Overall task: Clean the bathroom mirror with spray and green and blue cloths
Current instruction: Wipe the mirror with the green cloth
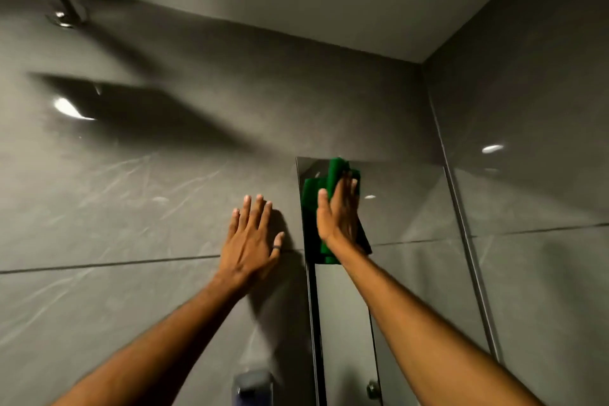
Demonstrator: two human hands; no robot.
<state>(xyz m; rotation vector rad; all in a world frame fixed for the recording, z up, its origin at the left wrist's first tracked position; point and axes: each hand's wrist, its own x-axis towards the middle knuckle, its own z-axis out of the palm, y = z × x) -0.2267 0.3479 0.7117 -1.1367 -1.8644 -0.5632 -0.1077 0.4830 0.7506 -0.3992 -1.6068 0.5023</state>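
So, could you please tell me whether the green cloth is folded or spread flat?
Bunched: the green cloth shows uneven folds under the flat right hand on the mirror.

The mirror (405, 208) carries a green cloth (311, 208), pressed flat under the right hand (339, 211) near its top left corner.

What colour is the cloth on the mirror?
Green. The cloth shows in the head view, under the right hand.
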